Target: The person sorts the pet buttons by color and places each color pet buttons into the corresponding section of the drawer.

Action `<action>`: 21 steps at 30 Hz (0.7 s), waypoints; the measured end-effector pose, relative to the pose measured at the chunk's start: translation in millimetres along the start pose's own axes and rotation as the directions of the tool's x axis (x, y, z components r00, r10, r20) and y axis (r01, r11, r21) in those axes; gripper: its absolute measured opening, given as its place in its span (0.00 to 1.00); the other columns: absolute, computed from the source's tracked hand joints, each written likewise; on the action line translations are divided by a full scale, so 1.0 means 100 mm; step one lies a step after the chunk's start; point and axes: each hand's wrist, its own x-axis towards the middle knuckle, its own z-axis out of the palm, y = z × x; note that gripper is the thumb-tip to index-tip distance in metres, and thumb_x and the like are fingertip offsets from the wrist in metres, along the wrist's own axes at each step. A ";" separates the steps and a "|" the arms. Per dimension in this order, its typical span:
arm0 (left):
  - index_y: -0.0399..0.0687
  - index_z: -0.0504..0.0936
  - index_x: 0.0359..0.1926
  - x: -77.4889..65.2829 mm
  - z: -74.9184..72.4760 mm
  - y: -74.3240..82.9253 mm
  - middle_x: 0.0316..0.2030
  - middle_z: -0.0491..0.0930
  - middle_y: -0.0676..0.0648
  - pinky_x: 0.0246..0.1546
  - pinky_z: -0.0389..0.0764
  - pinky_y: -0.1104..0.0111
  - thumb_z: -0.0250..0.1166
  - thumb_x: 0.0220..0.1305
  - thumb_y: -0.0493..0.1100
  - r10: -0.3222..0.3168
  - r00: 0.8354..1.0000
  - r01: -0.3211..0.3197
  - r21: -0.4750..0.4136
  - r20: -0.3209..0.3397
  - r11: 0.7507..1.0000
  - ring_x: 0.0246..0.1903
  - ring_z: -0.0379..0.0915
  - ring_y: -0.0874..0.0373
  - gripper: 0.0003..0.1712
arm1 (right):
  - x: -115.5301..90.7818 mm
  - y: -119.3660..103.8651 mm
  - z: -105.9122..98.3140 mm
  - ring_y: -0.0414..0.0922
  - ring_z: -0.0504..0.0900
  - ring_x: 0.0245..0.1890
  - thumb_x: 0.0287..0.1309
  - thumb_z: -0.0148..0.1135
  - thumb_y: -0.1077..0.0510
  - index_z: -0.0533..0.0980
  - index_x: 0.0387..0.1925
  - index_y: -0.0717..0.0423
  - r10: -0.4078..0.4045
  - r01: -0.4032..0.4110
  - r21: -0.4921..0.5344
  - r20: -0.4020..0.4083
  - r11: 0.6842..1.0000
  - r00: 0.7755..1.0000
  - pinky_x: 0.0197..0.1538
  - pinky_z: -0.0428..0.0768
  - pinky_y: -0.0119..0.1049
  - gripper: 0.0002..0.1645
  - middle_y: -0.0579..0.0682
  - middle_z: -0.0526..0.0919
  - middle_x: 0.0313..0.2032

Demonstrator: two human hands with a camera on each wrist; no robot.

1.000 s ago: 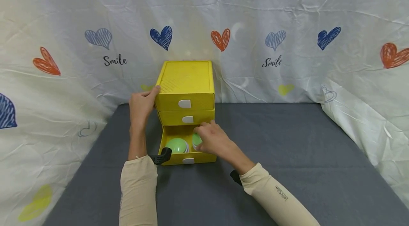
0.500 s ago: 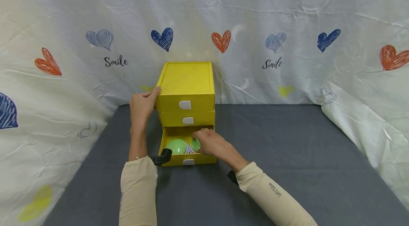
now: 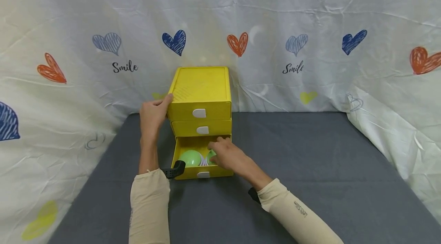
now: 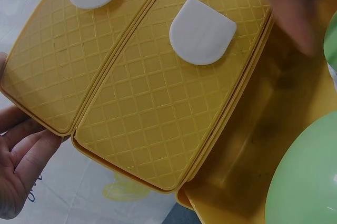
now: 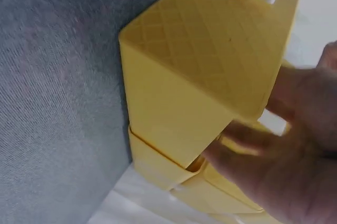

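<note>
A yellow drawer unit stands against the backdrop, its bottom drawer pulled out. Inside lie two green rounded things with pale rims: the left one is in plain sight, the right one partly hidden. My left hand rests against the unit's upper left front corner, fingers fairly straight along its side. Over the drawer's right part is my right hand, fingers spread around the right green thing without visibly gripping it. In the left wrist view a blurred finger appears apart from the green surface.
The two upper drawers, with white pull tabs, are closed. A dark grey cloth covers the table. Behind and beside it hangs a pale backdrop printed with hearts.
My right hand has lowered the right green thing into the drawer beside the other, then loosened its fingers and lifted slightly. The left hand keeps its place on the unit.
</note>
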 end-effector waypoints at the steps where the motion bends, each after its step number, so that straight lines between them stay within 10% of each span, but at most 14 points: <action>1: 0.47 0.81 0.17 0.00 0.00 0.00 0.07 0.65 0.55 0.23 0.72 0.66 0.58 0.46 0.74 -0.002 1.000 0.002 0.001 0.002 1.000 0.16 0.66 0.55 0.35 | -0.02 -0.02 0.00 0.43 0.71 0.36 0.55 0.64 0.54 0.77 0.45 0.53 -0.024 0.022 -0.016 -0.075 1.000 0.997 0.41 0.67 0.35 0.15 0.49 0.77 0.39; 7: 0.45 0.81 0.18 0.01 -0.03 0.02 0.07 0.66 0.53 0.19 0.70 0.66 0.58 0.46 0.74 -0.002 1.000 0.002 -0.001 -0.003 1.000 0.14 0.65 0.56 0.36 | -0.20 -0.27 -0.03 0.37 0.66 0.24 0.55 0.63 0.56 0.76 0.27 0.48 -0.170 0.143 -0.100 -0.378 0.985 0.910 0.30 0.65 0.25 0.04 0.41 0.70 0.24; 13: 0.50 0.70 0.07 0.03 -0.04 0.04 0.02 0.54 0.56 0.14 0.63 0.64 0.58 0.47 0.73 0.003 1.000 -0.003 -0.014 -0.004 1.000 0.07 0.50 0.58 0.34 | -0.34 -0.44 0.07 0.31 0.62 0.14 0.58 0.60 0.53 0.70 0.18 0.44 -0.154 0.142 -0.070 -0.218 0.987 0.964 0.18 0.61 0.22 0.14 0.37 0.65 0.14; 21: 0.47 0.70 0.07 0.03 0.00 0.00 0.02 0.55 0.55 0.11 0.57 0.64 0.59 0.47 0.73 0.008 1.000 -0.008 -0.002 -0.002 1.000 0.07 0.50 0.57 0.36 | -0.36 -0.41 0.24 0.42 0.69 0.12 0.54 0.58 0.65 0.70 0.13 0.48 -0.127 0.066 -0.221 -0.272 0.973 0.954 0.13 0.61 0.32 0.17 0.44 0.71 0.14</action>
